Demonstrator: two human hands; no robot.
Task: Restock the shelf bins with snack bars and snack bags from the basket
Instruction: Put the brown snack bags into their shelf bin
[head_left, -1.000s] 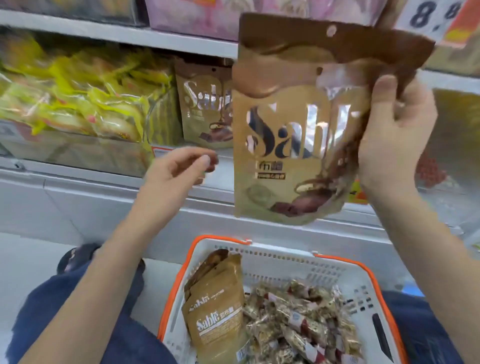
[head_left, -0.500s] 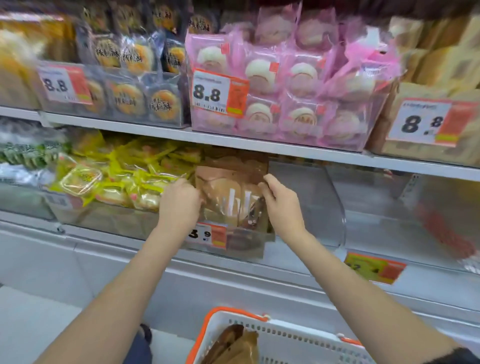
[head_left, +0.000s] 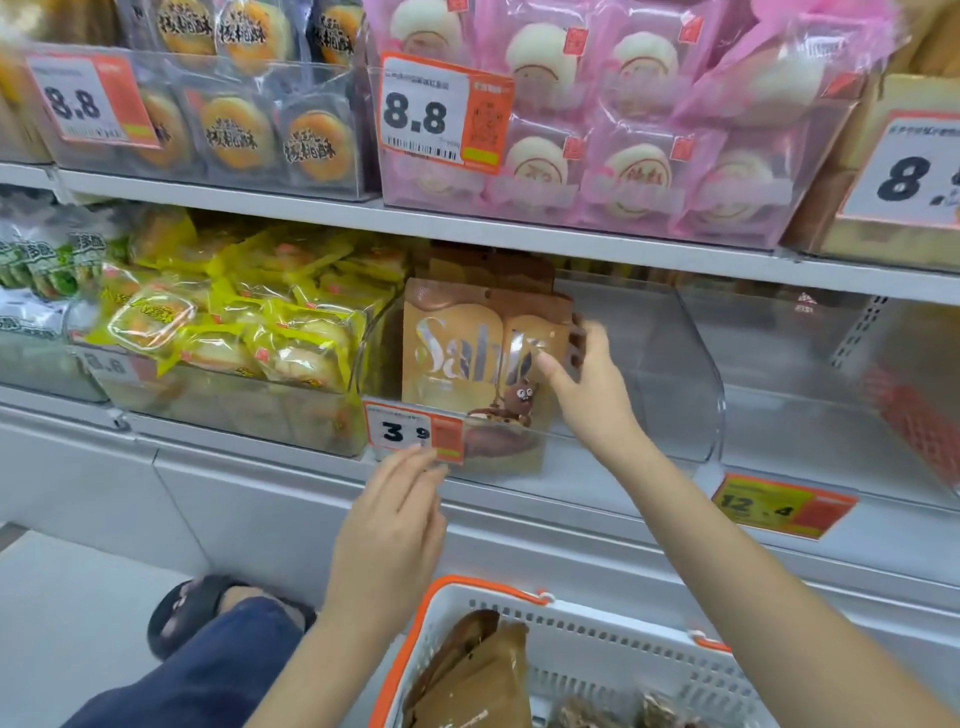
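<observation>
Change: left hand (head_left: 389, 525) has dropped from the Sable bag (head_left: 467, 358) to below the price tag (head_left: 413, 432).
Left hand: fingers relaxed, empty.
Right hand (head_left: 587, 400): fingers straight, touching the bag's right edge.
Bag: upright in clear bin (head_left: 670, 364).
Basket (head_left: 587, 623): below.

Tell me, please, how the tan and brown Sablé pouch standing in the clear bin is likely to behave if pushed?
The tan and brown glossy Sablé pouch is probably floppy: its front shows creases. It looks thin and upright, so it may tip without the pouches behind it. Its shiny film could be slippery under the right hand's fingers.
</observation>
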